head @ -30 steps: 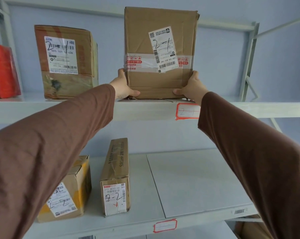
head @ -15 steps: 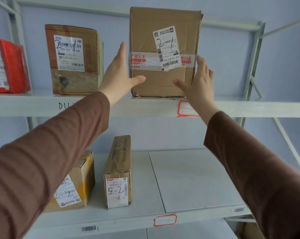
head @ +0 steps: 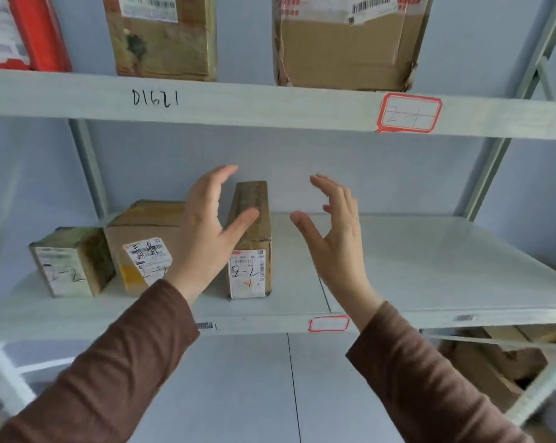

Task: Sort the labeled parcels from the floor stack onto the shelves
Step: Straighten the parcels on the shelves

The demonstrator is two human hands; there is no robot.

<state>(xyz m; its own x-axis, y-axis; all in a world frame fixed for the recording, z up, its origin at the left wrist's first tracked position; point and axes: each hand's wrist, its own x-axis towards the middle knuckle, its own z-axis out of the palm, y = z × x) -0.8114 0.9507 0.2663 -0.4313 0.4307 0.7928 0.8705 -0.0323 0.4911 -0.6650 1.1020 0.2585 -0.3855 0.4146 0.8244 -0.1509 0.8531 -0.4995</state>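
Note:
The tall cardboard parcel [head: 347, 49] with a white label stands on the upper shelf [head: 270, 103], above the red-framed "2-1" tag [head: 409, 113]. Both hands hang empty in front of the middle shelf [head: 414, 263]. My left hand [head: 209, 231] is open with spread fingers, in front of a narrow upright parcel [head: 250, 241] marked "2-2". My right hand [head: 334, 238] is open too, fingers loosely bent, palm facing left. Neither hand touches a parcel.
On the upper shelf a second brown parcel [head: 161, 36] and a red parcel [head: 21, 30] stand to the left. The middle shelf carries two more "2-2" boxes, one [head: 142, 247] beside a smaller one [head: 72, 263]. Cardboard boxes [head: 500, 369] lie low at the right.
Both hands have let go of the tall parcel on the upper shelf and dropped to the middle shelf's height. The view has tilted downward.

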